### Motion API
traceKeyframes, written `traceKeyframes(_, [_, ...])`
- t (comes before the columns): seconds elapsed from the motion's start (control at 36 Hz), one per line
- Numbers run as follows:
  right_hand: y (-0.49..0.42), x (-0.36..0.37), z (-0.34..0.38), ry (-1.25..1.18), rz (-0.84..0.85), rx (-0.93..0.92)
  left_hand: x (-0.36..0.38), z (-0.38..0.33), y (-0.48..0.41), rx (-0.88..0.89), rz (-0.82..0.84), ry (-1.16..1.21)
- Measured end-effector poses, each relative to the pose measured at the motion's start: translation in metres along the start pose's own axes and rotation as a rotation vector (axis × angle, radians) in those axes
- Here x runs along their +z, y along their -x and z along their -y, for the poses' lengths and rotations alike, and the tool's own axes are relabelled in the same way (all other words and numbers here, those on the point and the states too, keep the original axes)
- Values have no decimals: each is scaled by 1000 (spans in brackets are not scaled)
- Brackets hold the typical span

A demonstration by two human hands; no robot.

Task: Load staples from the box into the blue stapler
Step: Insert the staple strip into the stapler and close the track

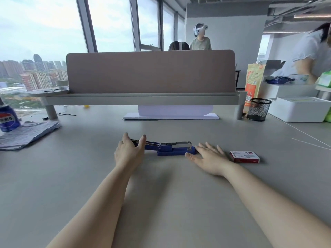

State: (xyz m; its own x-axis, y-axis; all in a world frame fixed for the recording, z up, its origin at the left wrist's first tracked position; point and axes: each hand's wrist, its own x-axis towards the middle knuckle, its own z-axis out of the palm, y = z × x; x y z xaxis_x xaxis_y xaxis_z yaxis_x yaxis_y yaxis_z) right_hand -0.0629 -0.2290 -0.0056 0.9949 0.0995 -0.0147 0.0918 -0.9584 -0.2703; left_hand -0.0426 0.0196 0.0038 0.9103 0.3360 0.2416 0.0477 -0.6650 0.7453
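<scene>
The blue stapler [176,150] lies swung open on the grey table [161,194], its metal staple channel [180,144] facing up. My left hand [129,152] is cupped around the stapler's opened lid at its left end, with fingers and thumb spread and not clamped on it. Flat on the table lies my right hand [208,158], fingers apart, thumb tip next to the stapler's right end. A closed red and white staple box [244,156] rests just right of that hand.
A black mesh pen cup [258,109] and a white box [300,109] stand at the back right. A blue soda can [8,119] on crumpled paper [28,133] is at the left. A desk divider [150,72] crosses the back; people stand behind it and at right.
</scene>
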Motion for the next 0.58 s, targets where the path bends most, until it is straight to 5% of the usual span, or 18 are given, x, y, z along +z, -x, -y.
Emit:
traceKeyframes(0.11, [0, -5, -7, -156, 6, -16, -2, -20, 6, 194, -27, 387])
traceKeyframes(0.28, [7, -9, -19, -525, -114, 14, 14, -51, 23, 450, 266, 673])
traceKeyframes(0.39, [11, -10, -20, -634, -154, 22, 40, -49, 33, 575, 368, 360])
traceKeyframes(0.47, [13, -10, -19, -636, -205, 24, 48, -43, 40, 665, 313, -28])
traceKeyframes(0.58, [16, -11, -15, -633, -257, -13, 50, -37, 44, 698, 271, -251])
